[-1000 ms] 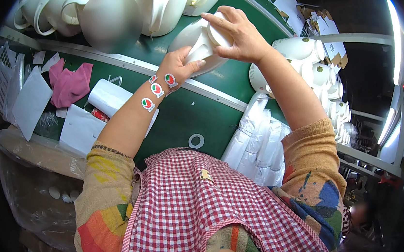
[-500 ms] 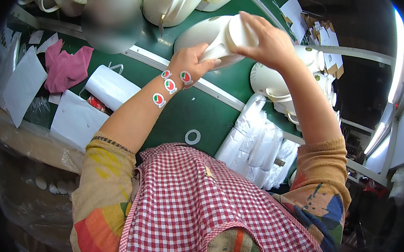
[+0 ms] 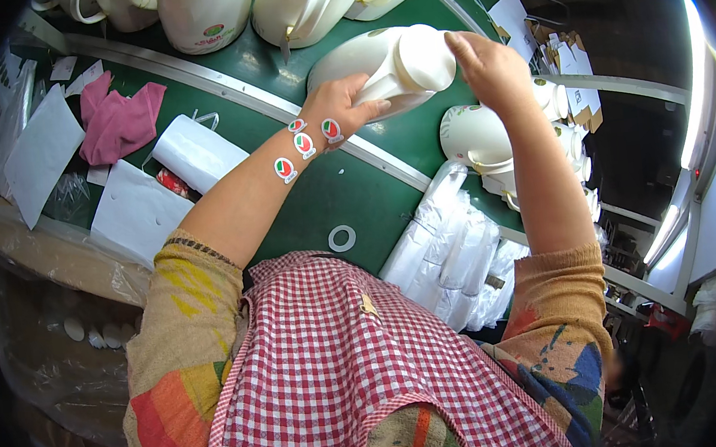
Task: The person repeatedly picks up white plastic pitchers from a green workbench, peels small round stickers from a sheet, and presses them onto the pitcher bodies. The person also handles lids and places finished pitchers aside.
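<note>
"Green worktop (image 3: 289, 226), pale strip (image 3: 387, 162) across it, cream jugs (image 3: 205, 18) at the back. What's under way?"

"Handling the single jug (image 3: 351, 59) beyond the strip, it seems: the left hand (image 3: 335, 108) holds it at the handle (image 3: 390, 81); the right hand (image 3: 494, 68) is beside its round white end (image 3: 430, 57). Whether that one grips anything, I can't tell."

"And next?"

"Probably a steady left hold for the right to work against."

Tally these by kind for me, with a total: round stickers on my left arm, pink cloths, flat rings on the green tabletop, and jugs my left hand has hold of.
Round stickers: 4
Pink cloth: 1
Flat ring: 1
White jug held by your left hand: 1
Total: 7
</note>
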A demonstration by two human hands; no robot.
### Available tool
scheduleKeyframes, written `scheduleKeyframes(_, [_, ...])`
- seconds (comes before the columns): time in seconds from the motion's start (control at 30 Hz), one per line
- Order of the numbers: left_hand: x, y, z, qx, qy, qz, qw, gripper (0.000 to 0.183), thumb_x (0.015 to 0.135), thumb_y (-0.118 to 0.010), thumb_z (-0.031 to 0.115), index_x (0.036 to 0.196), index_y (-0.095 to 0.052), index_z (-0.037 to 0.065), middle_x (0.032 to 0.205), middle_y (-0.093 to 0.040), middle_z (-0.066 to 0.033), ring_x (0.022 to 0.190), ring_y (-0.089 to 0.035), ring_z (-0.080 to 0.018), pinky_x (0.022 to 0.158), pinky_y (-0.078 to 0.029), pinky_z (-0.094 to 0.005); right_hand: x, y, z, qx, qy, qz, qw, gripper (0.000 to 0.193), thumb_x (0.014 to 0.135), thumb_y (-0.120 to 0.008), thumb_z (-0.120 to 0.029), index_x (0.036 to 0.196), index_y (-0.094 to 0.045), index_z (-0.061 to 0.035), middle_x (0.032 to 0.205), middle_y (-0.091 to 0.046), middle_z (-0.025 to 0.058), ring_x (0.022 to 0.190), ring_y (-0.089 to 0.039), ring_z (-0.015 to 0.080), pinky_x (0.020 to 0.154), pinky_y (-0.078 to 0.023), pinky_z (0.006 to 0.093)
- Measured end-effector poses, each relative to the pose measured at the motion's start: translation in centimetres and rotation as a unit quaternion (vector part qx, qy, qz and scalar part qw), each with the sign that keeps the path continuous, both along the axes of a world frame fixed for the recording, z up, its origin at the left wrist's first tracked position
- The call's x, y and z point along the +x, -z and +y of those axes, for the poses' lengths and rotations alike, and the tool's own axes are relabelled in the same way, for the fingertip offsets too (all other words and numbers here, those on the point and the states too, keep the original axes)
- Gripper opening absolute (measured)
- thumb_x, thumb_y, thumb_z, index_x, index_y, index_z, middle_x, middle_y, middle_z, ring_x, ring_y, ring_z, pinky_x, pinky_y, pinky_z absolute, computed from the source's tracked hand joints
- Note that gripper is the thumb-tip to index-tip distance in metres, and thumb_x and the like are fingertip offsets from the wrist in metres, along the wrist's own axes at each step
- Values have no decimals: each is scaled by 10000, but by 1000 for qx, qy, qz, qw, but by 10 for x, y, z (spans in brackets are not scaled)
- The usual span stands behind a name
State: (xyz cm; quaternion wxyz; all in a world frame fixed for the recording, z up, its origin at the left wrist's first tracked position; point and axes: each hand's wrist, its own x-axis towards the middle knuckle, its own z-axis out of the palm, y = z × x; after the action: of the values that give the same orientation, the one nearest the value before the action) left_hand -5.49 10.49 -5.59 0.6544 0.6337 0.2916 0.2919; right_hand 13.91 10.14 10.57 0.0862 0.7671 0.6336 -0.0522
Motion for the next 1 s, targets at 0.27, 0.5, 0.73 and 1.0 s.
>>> scheduleKeyframes(0.27, [2,1,0,-11,-4,-23,1000,341,819,-659,242,1064,-614,8,865,-662,-93,763,-585,-124,716,-469,-281,-36,5,15,-119,-14,-72,990,787,675,-679,-559,1330,-460,-183,1287,-512,146,1164,-501,319,937,-420,404])
scheduleKeyframes(0.5, [4,0,-2,-1,8,-14,1000,336,819,-663,253,1047,-616,10,853,-658,-93,769,-586,-129,715,-468,-278,1,19,1,-5,-245,6,970,800,675,-691,-492,1366,-410,-203,1345,-442,136,1212,-451,326,950,-430,408])
scheduleKeyframes(0.73, [5,3,1,28,3,-40,999,310,824,-657,256,1006,-613,9,825,-652,-93,742,-585,-134,697,-467,-287,11,33,4,124,-447,-32,885,649,734,-625,-474,1270,-491,-134,1217,-494,114,1137,-473,310,927,-437,398])
scheduleKeyframes(1.0, [11,-5,-3,77,-48,27,996,318,824,-650,301,973,-610,23,806,-646,-136,722,-597,-214,670,-479,-327,-23,64,-13,237,-157,-62,957,512,739,-638,-417,1163,-564,-140,1161,-523,85,1023,-500,284,854,-413,411])
